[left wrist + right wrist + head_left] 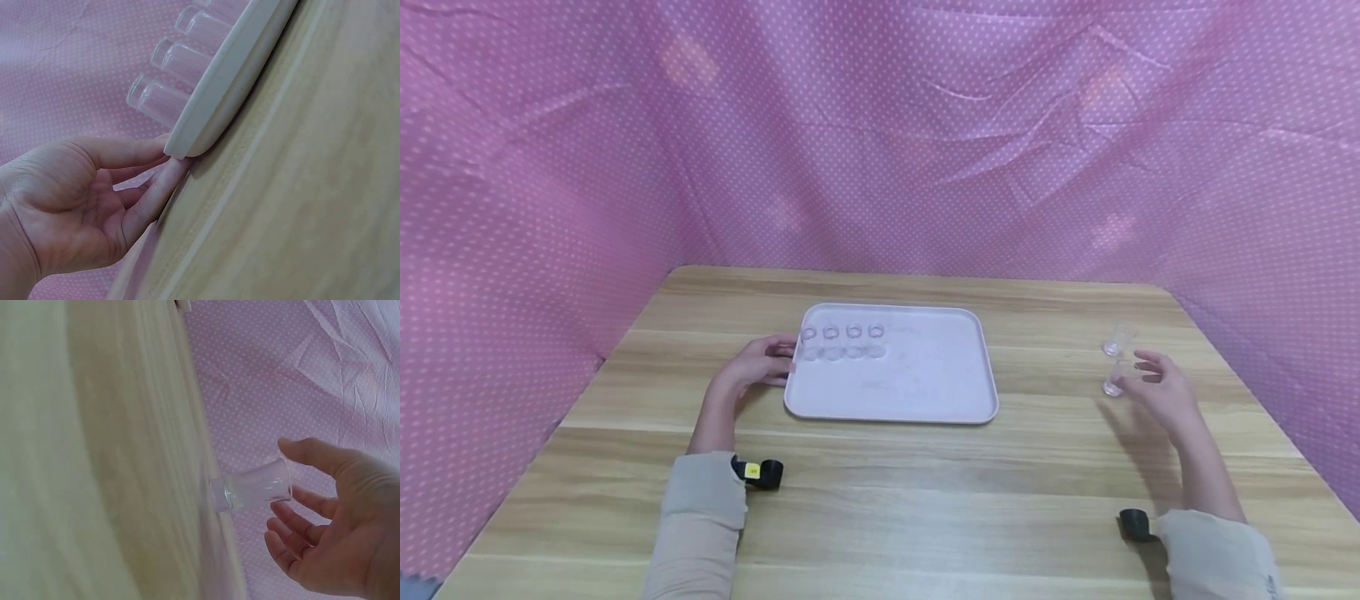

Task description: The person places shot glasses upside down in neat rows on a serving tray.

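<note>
My left hand [760, 364] pinches the left rim of a white tray [925, 367], thumb and fingertips meeting at its edge in the left wrist view. Several small clear glasses [165, 103] stand in a row on the tray's far left part; their thick bases seem to face up. Over on the right, my right hand [1161, 392] is at a clear shot glass [253, 486] standing upright on its thick base. Its thumb and fingers are spread around the glass's upper end without a visible grip. Just behind stands a second clear glass [1116, 343].
A wooden table [880, 492] carries everything. Pink dotted cloth [925, 150] hangs behind it and along both sides. Black wrist devices [771, 474] sit at both sleeves, low over the table.
</note>
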The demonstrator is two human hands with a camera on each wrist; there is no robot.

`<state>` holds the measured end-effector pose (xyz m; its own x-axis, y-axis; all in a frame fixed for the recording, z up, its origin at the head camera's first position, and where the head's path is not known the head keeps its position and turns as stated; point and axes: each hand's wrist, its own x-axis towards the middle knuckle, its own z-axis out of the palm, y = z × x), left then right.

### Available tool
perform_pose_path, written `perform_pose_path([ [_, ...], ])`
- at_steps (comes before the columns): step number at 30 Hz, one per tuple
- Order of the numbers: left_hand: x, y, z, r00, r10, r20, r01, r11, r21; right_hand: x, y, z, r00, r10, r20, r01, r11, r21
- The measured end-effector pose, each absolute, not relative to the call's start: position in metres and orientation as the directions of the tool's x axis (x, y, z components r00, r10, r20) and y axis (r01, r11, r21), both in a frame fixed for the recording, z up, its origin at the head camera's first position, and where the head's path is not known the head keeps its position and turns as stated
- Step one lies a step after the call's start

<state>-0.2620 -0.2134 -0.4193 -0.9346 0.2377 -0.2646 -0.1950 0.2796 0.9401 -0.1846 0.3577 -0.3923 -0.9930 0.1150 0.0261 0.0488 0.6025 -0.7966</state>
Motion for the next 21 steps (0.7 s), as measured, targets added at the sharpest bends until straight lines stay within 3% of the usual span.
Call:
perform_pose_path([
  [16, -0.264, -0.215, -0.421, -0.937, 0.227, -0.265, -0.197, 0.284, 0.938, -0.192, 0.365, -0.426, -0.983, 0.181, 0.034, 0.082, 0.596, -0.799],
  [21, -0.265, -0.215, -0.422, -0.937, 0.228, -0.265, -0.2, 0.274, 0.941, -0.192, 0.365, -0.431, -0.979, 0.181, 0.091, 0.056, 0.676, -0.735],
])
